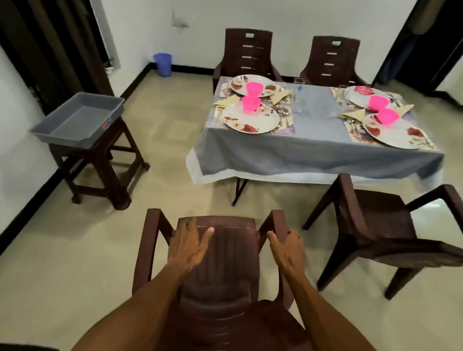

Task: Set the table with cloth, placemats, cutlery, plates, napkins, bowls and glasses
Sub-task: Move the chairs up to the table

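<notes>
Fingers of my left hand (191,242) lie flat on the chair (222,267) seat; right hand (286,244) grips its armrest; desk (314,153) beyond them.

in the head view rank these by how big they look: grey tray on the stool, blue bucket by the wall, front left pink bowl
1. grey tray
2. blue bucket
3. front left pink bowl
The bucket and bowl look close in size; the bucket stands farther off, so that order is unsure.

grey tray (78,120) on brown stool (100,165); blue bin (162,63) by wall.
</notes>
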